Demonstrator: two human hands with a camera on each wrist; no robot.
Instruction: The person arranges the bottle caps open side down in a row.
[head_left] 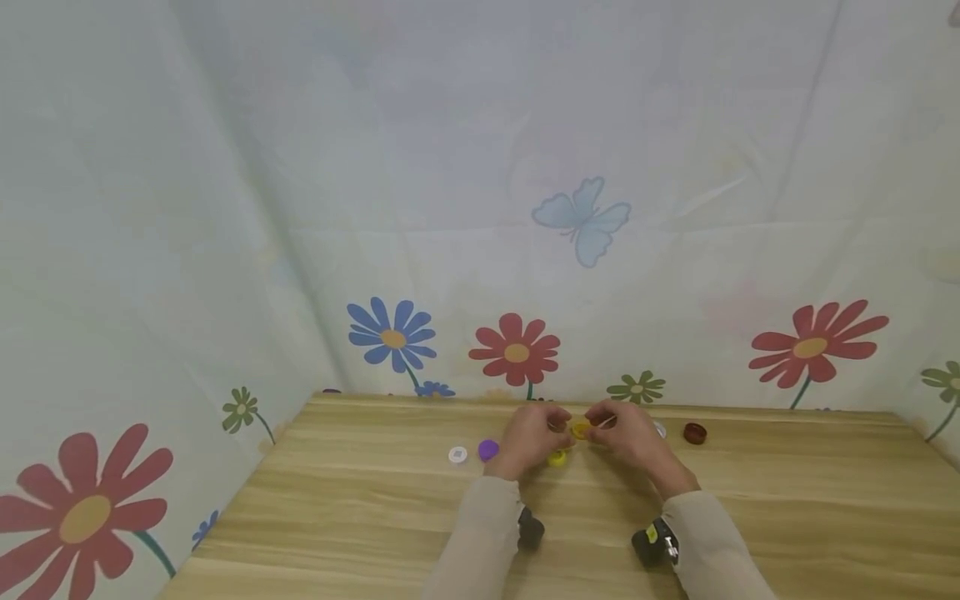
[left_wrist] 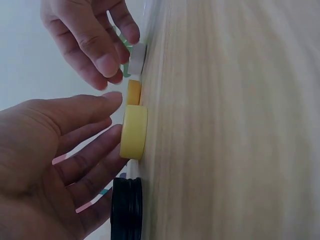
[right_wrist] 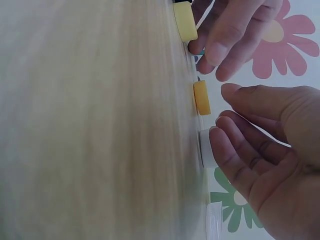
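My left hand [head_left: 531, 435] is stretched over the table, its thumb and fingers apart and loosely bent. In the left wrist view, a pale yellow cap [left_wrist: 134, 132] stands by its fingertips and a black ridged cap [left_wrist: 126, 210] is close to its lower fingers. Opposite is my right hand [head_left: 628, 432], with nothing between its thumb and fingers. An orange-yellow round cap [head_left: 580, 429] lies on the tabletop between the two hands. In the right wrist view, a white cap [right_wrist: 206, 148] sits beside the right fingertips. Whether any fingertip touches a cap is hard to tell.
On the wooden table [head_left: 360, 500], a white cap [head_left: 457, 455] and a purple cap [head_left: 488, 450] lie left of the hands. To the right is a dark brown cap [head_left: 695, 433]. A translucent cap [right_wrist: 214, 220] shows low in the right wrist view. Flower-printed cloth [head_left: 450, 167] hangs behind.
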